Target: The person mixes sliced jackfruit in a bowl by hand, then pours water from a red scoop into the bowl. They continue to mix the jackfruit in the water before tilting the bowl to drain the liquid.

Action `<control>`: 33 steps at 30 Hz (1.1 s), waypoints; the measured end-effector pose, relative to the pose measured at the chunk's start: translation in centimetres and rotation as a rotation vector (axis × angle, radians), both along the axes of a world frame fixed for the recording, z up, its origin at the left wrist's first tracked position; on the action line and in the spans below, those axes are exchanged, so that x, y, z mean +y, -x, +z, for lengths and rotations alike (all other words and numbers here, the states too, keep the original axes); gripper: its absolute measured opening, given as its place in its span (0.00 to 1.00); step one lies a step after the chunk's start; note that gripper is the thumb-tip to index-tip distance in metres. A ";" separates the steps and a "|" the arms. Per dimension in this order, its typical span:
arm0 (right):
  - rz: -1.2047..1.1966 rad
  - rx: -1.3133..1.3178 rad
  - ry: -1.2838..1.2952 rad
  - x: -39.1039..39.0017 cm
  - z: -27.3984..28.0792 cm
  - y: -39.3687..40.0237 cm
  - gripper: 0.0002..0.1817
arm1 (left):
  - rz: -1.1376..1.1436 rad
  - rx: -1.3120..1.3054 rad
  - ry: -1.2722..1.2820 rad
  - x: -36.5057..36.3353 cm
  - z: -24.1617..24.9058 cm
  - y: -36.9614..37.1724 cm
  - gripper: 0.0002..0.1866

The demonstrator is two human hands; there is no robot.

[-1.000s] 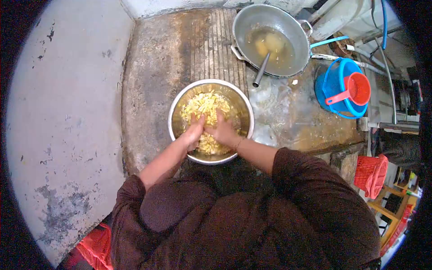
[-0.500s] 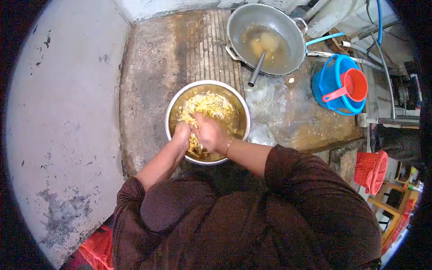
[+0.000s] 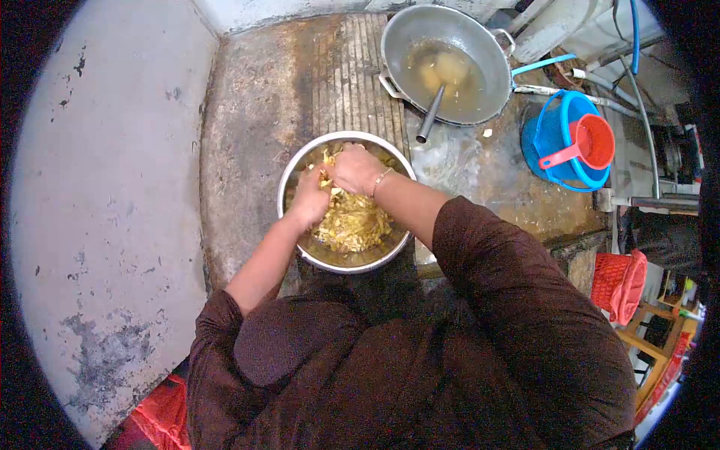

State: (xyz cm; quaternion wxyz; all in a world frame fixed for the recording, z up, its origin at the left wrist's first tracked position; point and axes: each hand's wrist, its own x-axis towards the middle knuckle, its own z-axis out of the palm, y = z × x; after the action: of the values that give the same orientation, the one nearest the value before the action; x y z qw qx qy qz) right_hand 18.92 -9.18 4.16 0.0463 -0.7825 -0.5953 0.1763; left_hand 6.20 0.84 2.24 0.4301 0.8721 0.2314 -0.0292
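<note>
A round steel bowl (image 3: pixel 288 166) holds a heap of yellow and whitish shreds (image 3: pixel 351 219). Both hands are inside it, near its far side. My left hand (image 3: pixel 309 196) is at the left, its fingers curled round some of the shreds. Close beside it, my right hand (image 3: pixel 355 168) is also closed on shreds, with a bracelet at its wrist. Bits of the shreds show between the two hands. The fingertips are partly hidden in the food.
Behind the bowl at the right, a large metal wok (image 3: pixel 484 64) holds cloudy water, pale lumps and a dark handle (image 3: pixel 429 116). A blue bucket (image 3: pixel 531 142) with a red dipper (image 3: pixel 592 142) stands farther right. A red basket (image 3: pixel 615 281) is at the right edge.
Both hands have moved from the middle of the bowl to its far side. More of the shreds show in the near part of the bowl.
</note>
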 end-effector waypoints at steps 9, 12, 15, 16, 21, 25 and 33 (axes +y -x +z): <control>-0.625 0.526 -0.152 -5.9 -4.6 5.5 0.40 | 0.262 0.363 0.463 -3.4 -1.2 1.9 0.41; -0.776 0.614 -0.134 -4.5 -4.5 9.6 0.31 | 0.450 0.263 1.130 -4.4 2.0 1.3 0.36; -0.653 0.563 -0.306 -5.0 -1.3 11.1 0.28 | 0.489 0.129 1.341 -2.9 -1.8 1.6 0.34; -0.582 0.506 -0.363 -5.1 -0.1 11.4 0.28 | 0.629 0.164 1.319 -3.2 0.4 1.3 0.29; -0.455 0.362 -0.403 -5.2 1.8 10.8 0.21 | 0.590 0.041 1.452 -2.6 -0.9 1.0 0.22; -0.427 0.356 -0.388 -4.0 1.3 8.5 0.13 | 0.747 0.087 1.369 -2.6 -3.2 1.7 0.21; -0.383 0.330 -0.119 -1.5 2.3 4.0 0.25 | 0.658 0.058 1.270 -4.4 0.2 0.7 0.23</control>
State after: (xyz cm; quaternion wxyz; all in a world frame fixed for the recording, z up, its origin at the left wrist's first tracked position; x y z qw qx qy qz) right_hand 14.91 -10.68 6.41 0.2215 -0.8375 -0.4301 0.2541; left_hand 5.54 -3.60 2.48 0.8348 0.3373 0.4322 -0.0502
